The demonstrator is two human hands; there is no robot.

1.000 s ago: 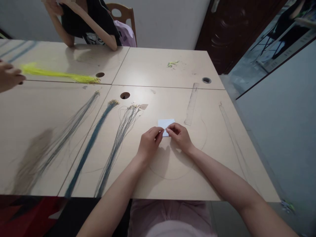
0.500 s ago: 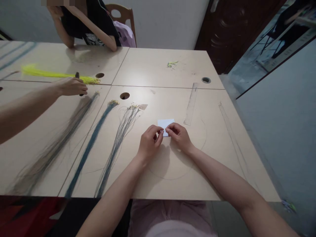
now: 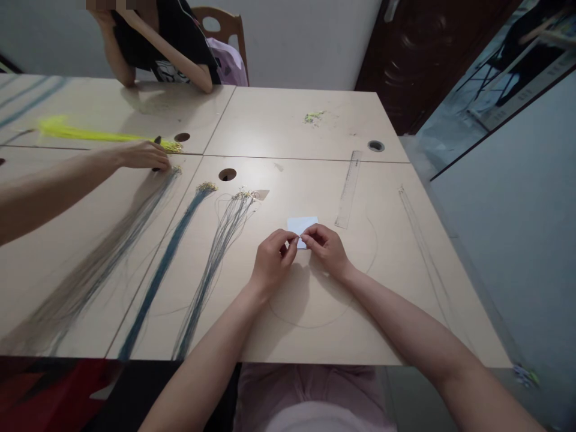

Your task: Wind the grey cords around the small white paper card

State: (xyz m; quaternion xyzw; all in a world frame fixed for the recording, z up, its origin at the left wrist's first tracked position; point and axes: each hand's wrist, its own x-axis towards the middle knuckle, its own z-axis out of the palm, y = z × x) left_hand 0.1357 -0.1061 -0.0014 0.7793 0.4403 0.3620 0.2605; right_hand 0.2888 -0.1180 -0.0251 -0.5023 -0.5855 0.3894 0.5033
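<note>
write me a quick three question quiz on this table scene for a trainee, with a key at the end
1. Multiple choice: the fingers of the person's left hand and right hand come together over what?
a) a teal bundle
b) a white square
c) a cable hole

2. True or false: from the person's viewpoint, the clear ruler lies to the right of the white square.

3. Fill in the blank: just beyond the co-worker's hand on the left lies a bright ____ bundle of strands.

Key: 1 b; 2 true; 3 yellow
</note>
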